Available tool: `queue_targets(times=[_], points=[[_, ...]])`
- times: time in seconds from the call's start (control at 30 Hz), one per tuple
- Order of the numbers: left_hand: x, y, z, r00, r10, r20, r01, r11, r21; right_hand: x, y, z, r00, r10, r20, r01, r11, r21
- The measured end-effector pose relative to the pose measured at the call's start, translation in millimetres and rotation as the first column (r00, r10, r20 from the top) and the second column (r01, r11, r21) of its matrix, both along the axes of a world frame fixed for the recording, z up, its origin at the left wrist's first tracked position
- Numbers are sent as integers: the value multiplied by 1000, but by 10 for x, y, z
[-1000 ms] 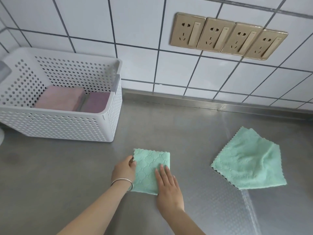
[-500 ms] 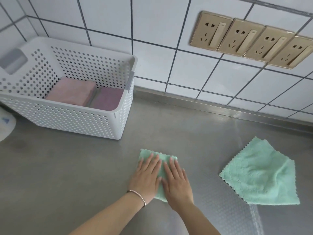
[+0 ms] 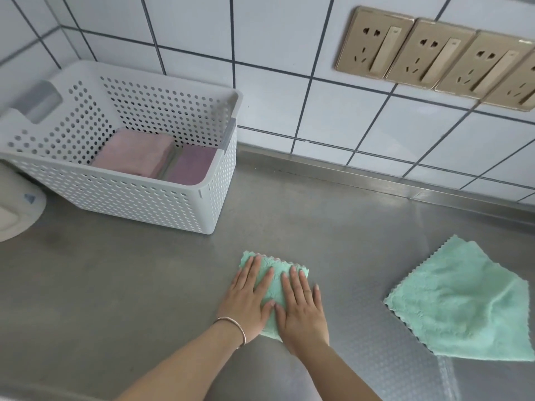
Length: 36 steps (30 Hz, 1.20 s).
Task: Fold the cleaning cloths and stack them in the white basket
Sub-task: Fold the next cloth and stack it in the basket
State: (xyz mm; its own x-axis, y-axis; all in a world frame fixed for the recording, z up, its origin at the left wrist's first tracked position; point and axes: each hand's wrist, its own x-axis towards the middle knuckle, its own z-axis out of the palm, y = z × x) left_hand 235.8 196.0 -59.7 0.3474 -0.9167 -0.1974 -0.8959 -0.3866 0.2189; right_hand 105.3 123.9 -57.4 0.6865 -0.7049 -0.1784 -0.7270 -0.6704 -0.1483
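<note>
A small folded green cloth (image 3: 276, 277) lies on the steel counter in front of me. My left hand (image 3: 249, 296) and my right hand (image 3: 302, 308) press flat on it side by side, fingers straight, covering most of it. A second green cloth (image 3: 460, 302) lies loosely spread to the right, partly folded over. The white perforated basket (image 3: 139, 195) stands at the back left and holds a folded pink cloth (image 3: 133, 151) beside a folded purple cloth (image 3: 191, 166).
The steel counter (image 3: 115, 285) runs to a tiled wall with a row of gold sockets (image 3: 434, 56) at the upper right. A white round object (image 3: 17, 206) sits at the left edge beside the basket.
My left hand has moved from the cloth's left edge onto its top. Both hands now lie flat on it side by side. The view has shifted left.
</note>
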Motion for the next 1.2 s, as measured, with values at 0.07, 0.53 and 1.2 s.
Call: queue_targets(times=[0.07,0.53,1.2], points=[[23,-17,20,1000,-2,25,3,1000,-2,0,-47,136,1000,23,1,-23,1000,20],[-69,92,342,530,819,-222,-816,563,130,-197,-136,468,763,-646,-9,413,476,776],[509,433,2148,644,301,-703,-738,486,-468,312,-100,2001,682,-524,510,36,721,692]])
